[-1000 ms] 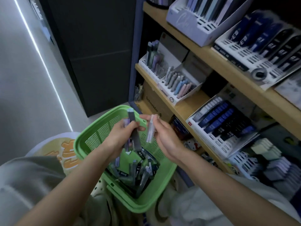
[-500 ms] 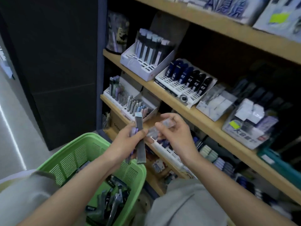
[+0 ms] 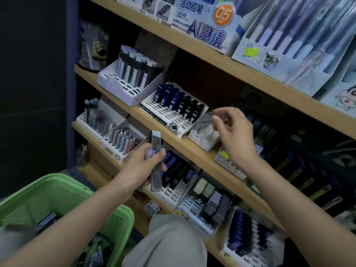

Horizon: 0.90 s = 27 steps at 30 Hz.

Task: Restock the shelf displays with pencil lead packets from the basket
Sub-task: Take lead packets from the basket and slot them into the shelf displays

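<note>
1. Near left: green slotted plastic basket [image 3: 57, 182], with more packets lying in its bottom.
2. Left hand [image 3: 140, 166] grips a dark grey slim rectangular lead packet [image 3: 156, 151] upright, with a pale lilac one tucked behind it. Both are held in front of the lower trays, in reserve.
3. Farther right: right hand [image 3: 235, 135] pinches a clear slim plastic lead packet [image 3: 207, 121] at the fingertips. It is just above the white cardboard display box [image 3: 202, 141] on the wooden shelf [image 3: 184, 146]. The packet is blurred and its label is unreadable.
4. Judgement: the step is seating the clear packet. Line it up with the box's contents, lower one end first, and release once it is supported. Avoid the navy-and-black tube tray [image 3: 173, 112] just to the left.
</note>
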{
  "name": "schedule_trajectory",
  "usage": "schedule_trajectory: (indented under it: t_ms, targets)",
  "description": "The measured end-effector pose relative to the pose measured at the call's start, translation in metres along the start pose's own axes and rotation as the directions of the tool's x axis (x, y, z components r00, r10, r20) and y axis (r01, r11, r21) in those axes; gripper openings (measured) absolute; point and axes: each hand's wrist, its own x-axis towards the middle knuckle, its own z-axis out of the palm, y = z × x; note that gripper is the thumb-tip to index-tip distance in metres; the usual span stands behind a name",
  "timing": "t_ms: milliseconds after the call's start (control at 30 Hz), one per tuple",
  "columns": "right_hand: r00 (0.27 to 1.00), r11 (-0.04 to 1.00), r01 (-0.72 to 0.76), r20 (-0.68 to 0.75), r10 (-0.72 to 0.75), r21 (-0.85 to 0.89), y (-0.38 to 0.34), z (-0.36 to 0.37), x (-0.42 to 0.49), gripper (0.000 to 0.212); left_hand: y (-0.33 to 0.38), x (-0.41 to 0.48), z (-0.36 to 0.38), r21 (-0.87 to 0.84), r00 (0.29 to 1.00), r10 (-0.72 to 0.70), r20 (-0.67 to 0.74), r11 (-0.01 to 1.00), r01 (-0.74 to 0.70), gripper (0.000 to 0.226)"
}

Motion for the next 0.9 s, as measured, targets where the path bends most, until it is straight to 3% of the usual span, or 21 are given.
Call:
schedule_trajectory:
  t_ms: [300, 633, 900]
  targets:
    - [0.993, 0.965, 0.071, 0.110, -0.044, -0.254, 0.009, 0.014, 0.040, 0.022, -0.007, 0.015, 0.004, -0.052, 0.999, -0.029, 0.031, 0.998, 0.031, 0.012]
    - [0.970, 0.966, -0.011, 0.232, 0.073, -0.257, 0.006, 0.003, 0.058, 0.015, -0.017, 0.030, 0.002, -0.070, 0.998, -0.052, 0.045, 0.996, 0.055, 0.013]
    - [0.956, 0.967, -0.015, 0.279, 0.089, -0.256, 0.012, 0.005, 0.071, 0.027, -0.023, 0.034, 0.004, -0.060, 0.997, -0.051, 0.056, 0.997, 0.055, 0.017]
